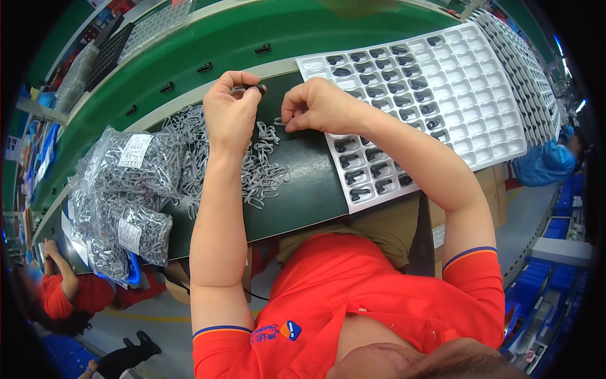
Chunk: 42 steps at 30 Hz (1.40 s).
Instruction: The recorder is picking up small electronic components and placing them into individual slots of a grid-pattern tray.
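Raised over the dark green bench (309,183), my left hand (228,117) pinches a small black part (260,88) between thumb and fingers. Just to its right, my right hand (325,108) is closed on a small grey clip (278,121), whose end sticks out past the fingertips. A pile of loose grey clips (268,180) lies beneath and beside my left forearm. Under my right hand and forearm is a white plastic tray (521,150); black parts (356,177) sit in its left-hand pockets, some of them hidden by the arm.
Clear bags of grey clips (136,174) lie at the left. Along the far side runs a green conveyor belt (233,58) carrying several black pieces (204,67). More trays (524,82) are stacked at right. Co-workers in red (72,290) and blue (543,165) are on either side.
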{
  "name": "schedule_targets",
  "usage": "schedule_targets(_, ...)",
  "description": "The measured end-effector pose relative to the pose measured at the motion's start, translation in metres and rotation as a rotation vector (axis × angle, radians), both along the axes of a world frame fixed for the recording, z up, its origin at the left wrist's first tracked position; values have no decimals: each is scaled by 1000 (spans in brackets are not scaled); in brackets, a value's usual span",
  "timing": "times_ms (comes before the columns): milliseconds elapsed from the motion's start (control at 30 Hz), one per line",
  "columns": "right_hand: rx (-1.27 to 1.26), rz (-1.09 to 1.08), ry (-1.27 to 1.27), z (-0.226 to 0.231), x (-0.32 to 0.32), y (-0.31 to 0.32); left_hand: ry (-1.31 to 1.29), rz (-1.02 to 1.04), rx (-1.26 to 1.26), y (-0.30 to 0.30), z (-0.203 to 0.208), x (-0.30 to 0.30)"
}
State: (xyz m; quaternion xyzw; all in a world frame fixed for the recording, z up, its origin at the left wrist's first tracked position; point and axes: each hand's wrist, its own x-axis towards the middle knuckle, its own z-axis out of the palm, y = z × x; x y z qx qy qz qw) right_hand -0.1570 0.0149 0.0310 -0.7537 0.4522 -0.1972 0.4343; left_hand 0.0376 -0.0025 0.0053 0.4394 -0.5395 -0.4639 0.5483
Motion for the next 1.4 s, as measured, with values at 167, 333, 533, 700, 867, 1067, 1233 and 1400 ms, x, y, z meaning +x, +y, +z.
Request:
schedule_targets(167, -75, 5, 146, -5, 6, -2, -95, 55, -15, 0, 1, 0)
schedule_targets(333, -369, 97, 187, -14, 12, -6, 25, 78, -54, 0, 3, -3)
schedule_targets(533, -434, 140, 292, -14, 16, -11, 79, 80, -60, 2, 5, -4)
schedule_targets(700, -370, 139, 365, -11, 14, -12, 75, 80, -69, 1, 4, -4)
schedule_targets(867, -426, 84, 152, -15, 3, -12, 88, 55, -56, 1, 5, -5)
schedule_targets(1067, -241, -40, 25, -4, 2, -5, 104, 21, -26, 2, 2, -6)
schedule_targets(1233, -148, -83, -37, -3, -4, -10, 72, -62, 18, 0, 0, -8)
schedule_targets(1400, 171, -320, -542, -7, -12, -20, -77, -229, 60, 4, -4, -10)
